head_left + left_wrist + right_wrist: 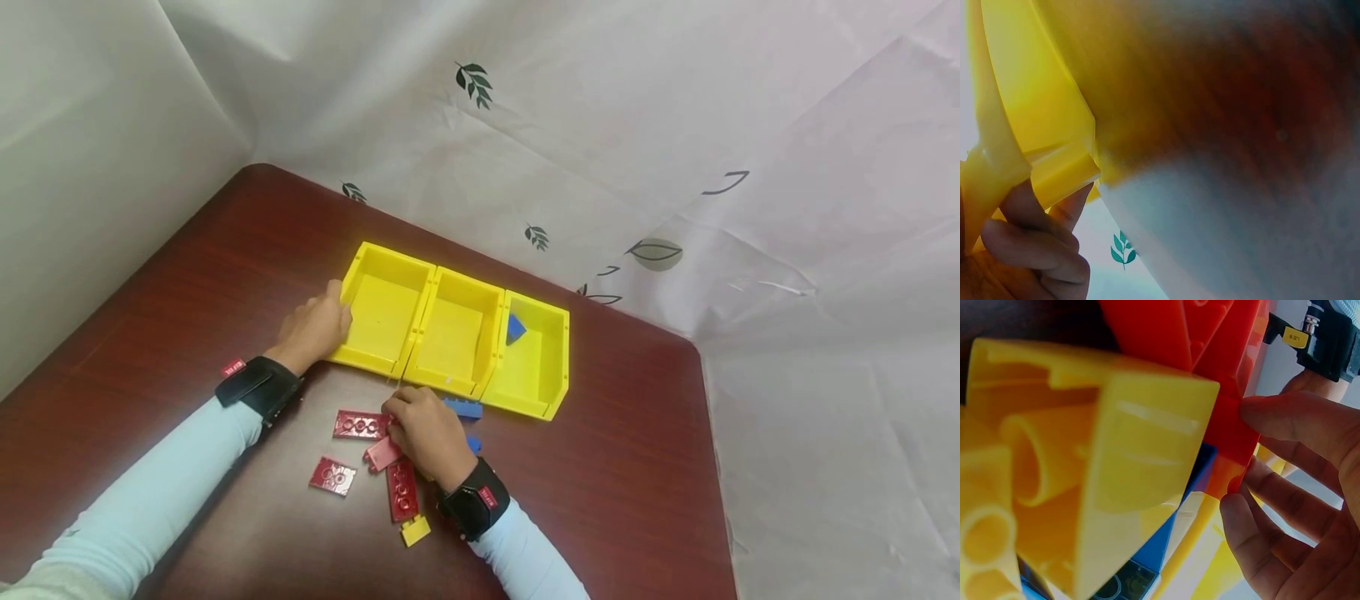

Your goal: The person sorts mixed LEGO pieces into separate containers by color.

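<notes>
My left hand (pixel 313 329) grips the outer side wall of the left yellow bin (pixel 381 321); in the left wrist view its fingers curl around the bin's edge. Among loose bricks in front of the bins, my right hand (pixel 429 432) pinches a red brick (pixel 1232 422) between thumb and fingers, seen in the right wrist view. Under that hand in the head view lies a lighter red brick (pixel 382 454). Beside it are dark red bricks (pixel 360 425), hollow sides up. A yellow brick (pixel 415 530) lies nearest me. Blue bricks (pixel 465 409) are partly hidden behind my right hand.
Three yellow bins stand joined in a row, including a middle bin (pixel 450 333) and a right bin (pixel 528 367). A blue piece (pixel 515 328) lies in the right bin. A flat dark red brick (pixel 333 476) sits apart at left. A pale curtain (pixel 600 150) hangs behind the table (pixel 622 467).
</notes>
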Demonstrator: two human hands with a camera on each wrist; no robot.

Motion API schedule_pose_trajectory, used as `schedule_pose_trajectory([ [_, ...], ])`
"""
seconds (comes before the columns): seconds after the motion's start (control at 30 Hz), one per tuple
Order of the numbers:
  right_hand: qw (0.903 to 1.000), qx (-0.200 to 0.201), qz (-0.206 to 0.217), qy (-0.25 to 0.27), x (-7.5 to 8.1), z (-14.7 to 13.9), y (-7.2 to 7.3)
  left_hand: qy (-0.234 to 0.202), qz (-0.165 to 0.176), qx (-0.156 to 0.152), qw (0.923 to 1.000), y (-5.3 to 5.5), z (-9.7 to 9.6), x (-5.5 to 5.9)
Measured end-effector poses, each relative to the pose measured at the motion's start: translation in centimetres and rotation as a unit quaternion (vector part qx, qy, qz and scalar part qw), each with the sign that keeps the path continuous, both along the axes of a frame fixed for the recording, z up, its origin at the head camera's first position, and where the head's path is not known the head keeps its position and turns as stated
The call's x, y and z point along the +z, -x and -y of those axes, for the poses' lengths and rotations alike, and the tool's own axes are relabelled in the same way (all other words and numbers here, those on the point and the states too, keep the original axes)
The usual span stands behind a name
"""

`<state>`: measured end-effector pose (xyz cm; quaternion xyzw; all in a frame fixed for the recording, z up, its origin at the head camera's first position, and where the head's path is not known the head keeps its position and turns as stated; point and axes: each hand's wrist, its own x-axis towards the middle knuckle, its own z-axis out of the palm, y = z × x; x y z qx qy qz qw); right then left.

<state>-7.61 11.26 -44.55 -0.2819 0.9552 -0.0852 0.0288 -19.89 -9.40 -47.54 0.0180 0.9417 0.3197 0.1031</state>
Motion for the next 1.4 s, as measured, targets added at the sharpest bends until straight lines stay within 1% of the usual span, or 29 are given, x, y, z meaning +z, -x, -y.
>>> schedule_pose_trajectory([
  [0.23, 1.0, -0.001, 0.0, 0.003, -0.2, 0.0, -0.1, 0.002, -0.011, -0.003, 0.9999, -0.2, 0.0, 0.1],
  [0.43, 1.0, 0.001, 0.002, 0.004, 0.2, -0.2, 0.1, 0.003, -0.017, 0.0, 0.9999, -0.1, 0.0, 0.1],
  [0.57, 0.9998, -0.002, -0.004, 0.019, 1.4, -0.4, 0.6, -0.001, -0.016, 0.0, 0.9999, -0.1, 0.0, 0.1],
  [0.67, 0.9992, -0.008, -0.018, 0.035, 2.9, -0.7, 1.4, -0.003, -0.013, 0.001, 0.9999, -0.1, 0.0, 0.1],
  [0.77, 0.9982, -0.024, -0.025, 0.048, 4.5, -1.1, 2.6, -0.005, -0.012, 0.001, 0.9999, -0.1, 0.1, 0.1],
  [0.83, 0.9973, -0.041, -0.021, 0.057, 5.5, -1.5, 3.6, -0.006, -0.014, 0.0, 0.9999, -0.1, 0.1, 0.1],
  [0.93, 0.995, -0.07, -0.014, 0.07, 6.6, -2.2, 5.4, -0.008, -0.014, -0.002, 0.9999, -0.1, 0.1, 0.2],
  [1.0, 0.9929, -0.091, -0.008, 0.075, 7.0, -2.7, 6.9, -0.008, -0.014, -0.003, 0.9999, -0.1, 0.1, 0.2],
  [1.1, 0.9892, -0.129, -0.001, 0.07, 7.2, -3.3, 9.3, -0.008, -0.012, -0.003, 0.9999, -0.1, 0.0, 0.2],
  [1.2, 0.9855, -0.16, 0.009, 0.056, 6.8, -3.7, 11.5, -0.009, -0.011, -0.004, 0.9999, -0.2, 0.0, 0.1],
  [1.3, 0.9834, -0.175, 0.024, 0.042, 6.2, -3.7, 13.2, -0.012, -0.01, -0.004, 0.9999, -0.2, 0.0, 0.1],
  [1.4, 0.9814, -0.184, 0.046, 0.032, 5.5, -3.4, 14.4, -0.013, -0.009, -0.004, 0.9999, -0.2, 0.0, 0.1],
])
